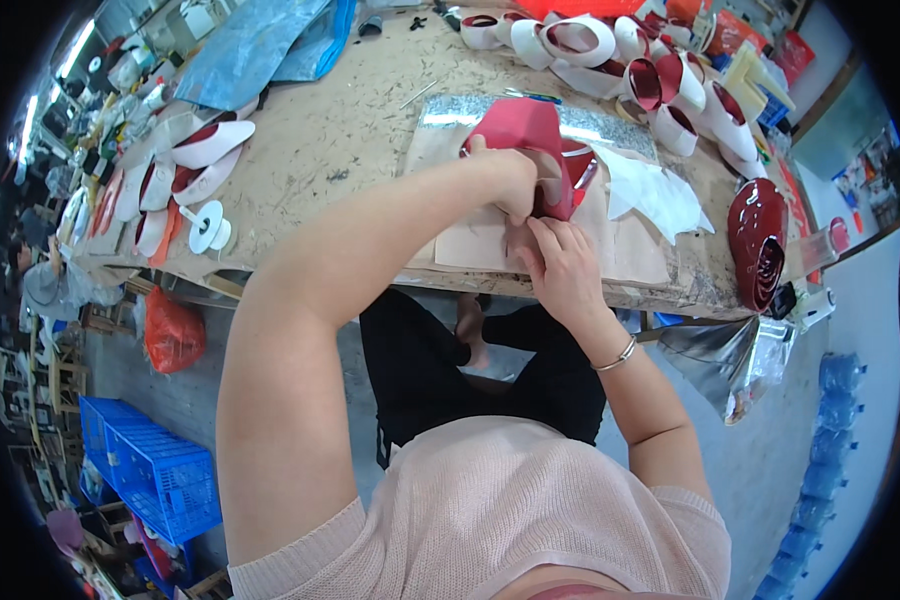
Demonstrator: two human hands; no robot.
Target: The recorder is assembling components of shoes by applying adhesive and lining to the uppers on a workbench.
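A red shoe upper [522, 122] with a shiny dark-red edge sits on the bench in front of me. My left hand [510, 182] is wrapped over its near side, wrist bent, with the thumb on top. Just below the opening, my right hand [567, 262] is closed, its fingertips meeting those of the left. Whatever is pinched between these fingertips is hidden. Under both hands lies a tan sheet [470, 248]. A white cut piece of material [655, 195] rests right of the upper.
White shoe uppers with red linings [578, 42] crowd the back right; others [210, 145] lie at left beside a white spool [209, 228]. Blue plastic sheeting [255, 50] covers the far left. A glossy dark-red stack [758, 240] stands at the right edge.
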